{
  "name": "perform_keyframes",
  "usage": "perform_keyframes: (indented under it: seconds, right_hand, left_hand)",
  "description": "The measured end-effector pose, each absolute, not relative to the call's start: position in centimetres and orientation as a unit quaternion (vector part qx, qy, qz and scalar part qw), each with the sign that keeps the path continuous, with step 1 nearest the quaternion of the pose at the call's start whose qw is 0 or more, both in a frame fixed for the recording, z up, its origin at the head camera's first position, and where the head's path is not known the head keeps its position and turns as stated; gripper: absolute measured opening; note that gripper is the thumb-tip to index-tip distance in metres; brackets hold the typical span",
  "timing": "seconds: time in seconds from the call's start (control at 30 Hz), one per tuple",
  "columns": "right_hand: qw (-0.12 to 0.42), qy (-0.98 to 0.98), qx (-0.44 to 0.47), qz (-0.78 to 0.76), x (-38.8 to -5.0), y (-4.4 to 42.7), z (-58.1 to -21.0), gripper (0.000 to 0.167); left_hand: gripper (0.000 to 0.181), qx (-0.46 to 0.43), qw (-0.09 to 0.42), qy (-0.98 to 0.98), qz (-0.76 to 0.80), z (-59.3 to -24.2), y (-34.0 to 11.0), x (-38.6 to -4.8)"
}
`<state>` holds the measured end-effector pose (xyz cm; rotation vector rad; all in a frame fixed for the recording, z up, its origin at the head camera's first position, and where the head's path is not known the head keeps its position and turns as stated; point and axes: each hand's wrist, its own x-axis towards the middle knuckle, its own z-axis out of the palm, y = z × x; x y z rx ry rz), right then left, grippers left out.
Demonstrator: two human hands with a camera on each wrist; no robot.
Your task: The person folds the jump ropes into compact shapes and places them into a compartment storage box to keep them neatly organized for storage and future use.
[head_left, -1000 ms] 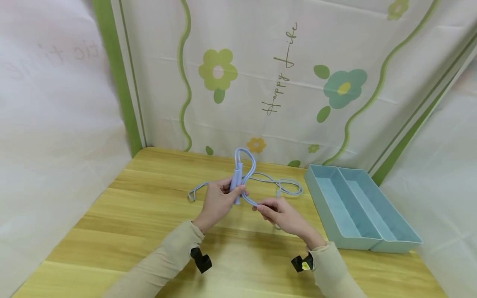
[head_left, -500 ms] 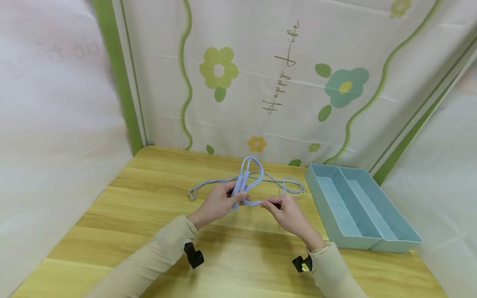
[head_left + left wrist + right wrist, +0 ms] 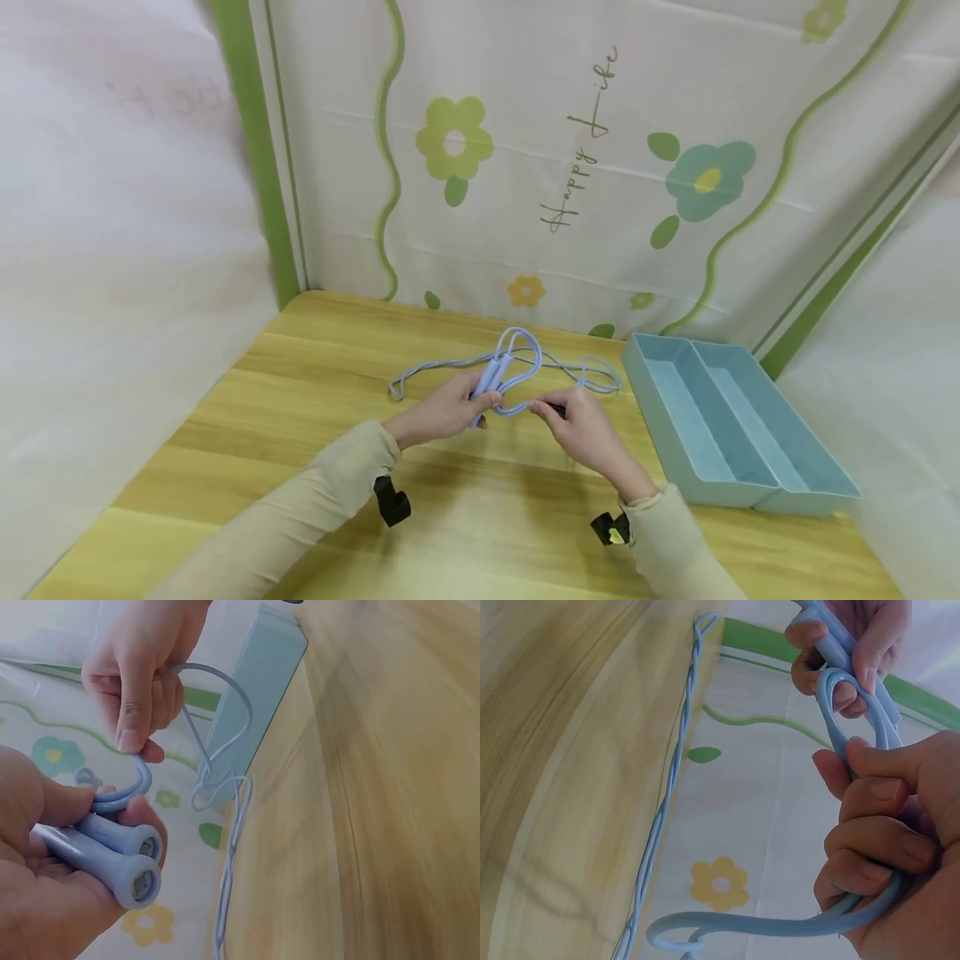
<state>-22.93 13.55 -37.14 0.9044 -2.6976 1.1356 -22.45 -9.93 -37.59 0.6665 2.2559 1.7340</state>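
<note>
A light blue jump rope with two handles is held above the table. My left hand grips both handles side by side, its thumb also pressing the doubled cord. From the handle tops the cord arches over in a loop and comes back to the thumb. My right hand pinches the doubled cord between thumb and forefinger, just right of the left hand. Its other fingers curl round more cord, seen in the right wrist view. The remaining rope trails twisted across the table behind the hands.
Two pale teal trays stand side by side at the table's right. The wooden table ends at a floral curtain behind, and white cloth hangs at both sides.
Both hands have shifted slightly; the handles have come lower and tilted rightward. The cord loop above them has sunk and moved right. The right hand keeps its pinch on the cord.
</note>
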Motion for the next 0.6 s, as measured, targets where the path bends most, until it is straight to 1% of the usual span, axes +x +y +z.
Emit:
perform_keyframes:
  seconds: [0.13,0.23,0.47,0.6]
  right_hand:
    - [0.041,-0.879,0.307,0.361,-22.9,13.3,-37.1,0.015]
    - [0.031,-0.873,0.335,0.352,-22.9,13.4,-37.0,0.016]
    - [-0.035,-0.865,0.401,0.3,-22.7,15.0,-35.2,0.017]
    - [-0.042,-0.864,0.423,0.269,-22.8,15.6,-34.1,0.014]
  left_hand:
    - [0.02,0.224,0.078,0.78,0.578,-37.7,-10.0,-22.6]
    - [0.022,0.231,0.065,0.786,0.57,-37.8,-10.1,-22.8]
    - [0.024,0.273,0.097,0.831,0.475,-37.1,-10.5,-22.9]
    - [0.019,0.296,0.121,0.847,0.425,-36.6,-10.7,-22.9]
